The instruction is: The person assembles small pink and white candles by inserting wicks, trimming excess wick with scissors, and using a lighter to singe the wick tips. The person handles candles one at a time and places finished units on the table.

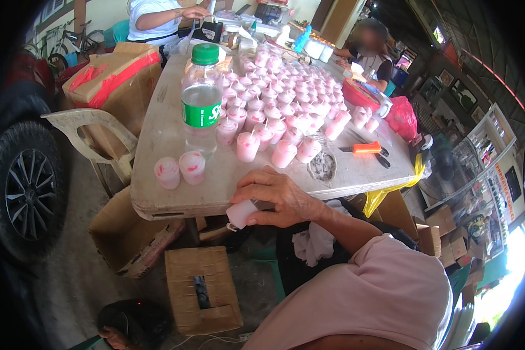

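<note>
My right hand (274, 201) is closed round a small pink candle (242, 214), just off the near edge of the table (169, 201). The candle is tipped on its side, with its narrow pale end pointing down and left. My left hand is out of view. Beyond my right hand, many small pink cup candles (283, 154) with pale wicks stand close together on the table. Two more candles (191, 167) stand apart at the near left corner. Behind them is a clear bottle (202, 99) with a green cap and green label.
An orange-handled knife (366, 147) and black-handled scissors (382, 158) lie to the right, near a yellow plastic bag (385, 191). Cardboard boxes (201, 291) stand on the floor below. A plastic chair (93, 119) is at left. Two people (374, 61) sit across the table.
</note>
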`<state>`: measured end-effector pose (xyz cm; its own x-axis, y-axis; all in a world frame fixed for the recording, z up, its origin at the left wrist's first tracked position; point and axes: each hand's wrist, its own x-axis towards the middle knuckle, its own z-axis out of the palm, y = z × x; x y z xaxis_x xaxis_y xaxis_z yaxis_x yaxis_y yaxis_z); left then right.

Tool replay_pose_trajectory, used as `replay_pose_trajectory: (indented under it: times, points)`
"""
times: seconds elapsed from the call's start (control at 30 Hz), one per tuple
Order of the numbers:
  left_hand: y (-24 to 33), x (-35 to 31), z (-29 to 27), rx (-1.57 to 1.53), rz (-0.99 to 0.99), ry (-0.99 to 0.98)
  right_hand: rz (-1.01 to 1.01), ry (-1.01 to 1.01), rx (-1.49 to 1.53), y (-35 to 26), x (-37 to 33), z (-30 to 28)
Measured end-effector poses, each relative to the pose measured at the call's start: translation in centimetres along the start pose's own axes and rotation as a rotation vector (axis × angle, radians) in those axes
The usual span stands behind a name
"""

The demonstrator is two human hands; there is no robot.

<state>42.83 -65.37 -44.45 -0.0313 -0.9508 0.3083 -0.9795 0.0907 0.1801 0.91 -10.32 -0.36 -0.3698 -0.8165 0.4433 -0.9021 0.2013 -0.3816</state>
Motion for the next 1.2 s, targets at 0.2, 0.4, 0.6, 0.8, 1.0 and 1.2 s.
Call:
replay_pose_trajectory:
  times: [0.2,0.4,0.6,0.8,1.0,1.2]
  points:
    - [1.8,0.1,-3.3,-0.077,-0.098,-0.018,0.012,0.000,0.054,-0.1,0.0,-0.1]
    - [4.4,-0.6,-5.5,-0.064,-0.035,0.171,-0.040,0.061,0.082,0.5,-0.2,0.3]
    - [9.4,-3.8,-5.9,0.061,0.008,0.321,-0.061,0.095,0.099,0.9,-0.4,0.6]
    - [15.9,-9.7,-2.6,1.385,-0.181,0.568,-0.066,0.134,0.118,1.1,-0.5,1.2]
    - [21.9,-14.6,-0.4,1.679,-0.335,0.758,-0.067,0.196,0.140,1.4,-0.9,1.8]
    - [27.7,-17.7,-2.7,1.991,-0.544,0.932,-0.055,0.243,0.183,1.4,-1.2,2.4]
